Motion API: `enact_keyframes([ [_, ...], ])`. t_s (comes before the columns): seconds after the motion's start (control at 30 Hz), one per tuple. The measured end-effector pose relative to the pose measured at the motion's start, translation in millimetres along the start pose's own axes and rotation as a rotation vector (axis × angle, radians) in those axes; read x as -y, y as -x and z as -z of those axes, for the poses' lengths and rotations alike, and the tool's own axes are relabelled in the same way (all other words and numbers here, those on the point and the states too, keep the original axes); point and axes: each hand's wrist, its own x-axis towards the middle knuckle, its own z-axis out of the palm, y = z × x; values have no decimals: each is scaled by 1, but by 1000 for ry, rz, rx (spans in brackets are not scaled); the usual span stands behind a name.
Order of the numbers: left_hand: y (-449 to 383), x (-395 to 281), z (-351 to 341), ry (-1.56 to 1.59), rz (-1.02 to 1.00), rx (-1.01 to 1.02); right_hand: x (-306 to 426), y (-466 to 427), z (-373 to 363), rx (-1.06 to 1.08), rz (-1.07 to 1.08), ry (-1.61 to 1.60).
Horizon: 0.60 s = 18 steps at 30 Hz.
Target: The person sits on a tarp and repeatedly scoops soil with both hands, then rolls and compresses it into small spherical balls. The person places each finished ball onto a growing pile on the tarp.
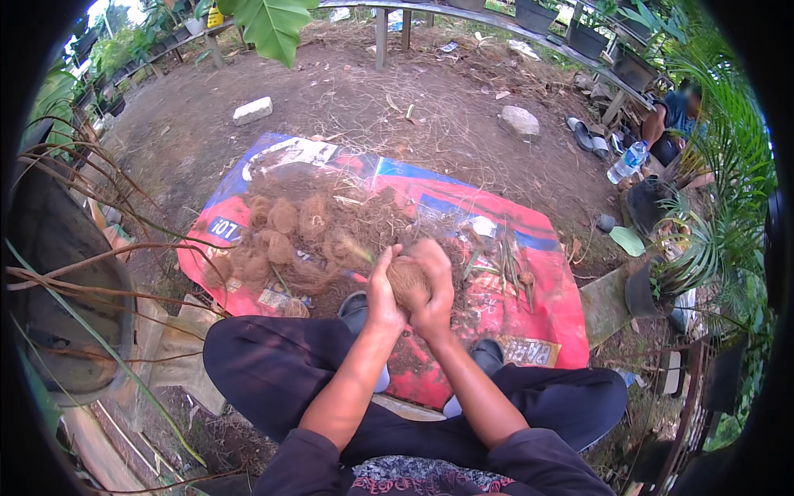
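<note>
Between my palms, over the sheet and in front of my knees, is a round ball of brown fibre (409,280) wound with thread. My left hand (381,296) cups its left side, and my right hand (438,294) wraps its right side, slightly blurred. A blurred pale green stem (360,250) shows just left of my left fingertips; whether it joins the ball I cannot tell. Several similar fibre balls (283,216) lie grouped at the left on a red and blue printed plastic sheet (527,217). Loose brown fibre and soil (372,217) cover the sheet's middle.
Cut green stalks (510,266) lie on the sheet's right side. Beyond it are a white block (253,111), a stone (520,122) and tangled thread (397,111). Potted plants (648,288) and a water bottle (628,162) stand right, near a seated person (676,121). Bare branches (124,251) reach in from the left.
</note>
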Motion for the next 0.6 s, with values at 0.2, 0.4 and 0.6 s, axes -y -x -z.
enact_keyframes([
  [0.2,5,1,2,191,268,150,-16,8,12,162,242,184],
  [0.4,-1,-6,-3,299,333,426,-3,1,16,201,325,384],
  [0.6,8,-2,-17,-267,-32,8,10,-9,6,-22,-438,-151],
])
